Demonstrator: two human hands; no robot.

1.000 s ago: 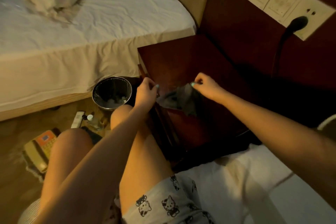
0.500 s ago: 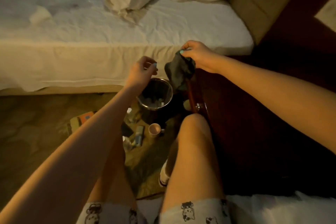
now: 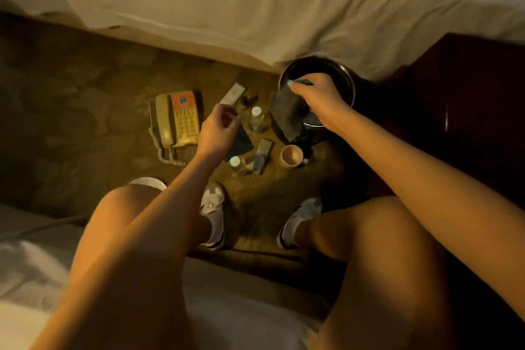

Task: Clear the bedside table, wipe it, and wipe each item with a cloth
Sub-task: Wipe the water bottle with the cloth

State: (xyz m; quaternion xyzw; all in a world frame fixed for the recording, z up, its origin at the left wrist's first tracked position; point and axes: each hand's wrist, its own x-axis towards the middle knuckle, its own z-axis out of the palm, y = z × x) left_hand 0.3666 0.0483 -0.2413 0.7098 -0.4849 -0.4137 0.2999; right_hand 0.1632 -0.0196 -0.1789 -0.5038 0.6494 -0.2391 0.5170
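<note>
We see table (image 3: 483,111) at right edge, phone (image 3: 181,119) centre-left on floor, long axis up-down. Cloth (image 3: 285,116) hangs pinched in right hand (image 3: 321,99). Left hand (image 3: 218,131), loosely curled and empty, is nearer phone.

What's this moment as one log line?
right hand: holds cloth at bin | left hand: hovers, grip unclear | phone, cup, bottles: on carpet
</note>
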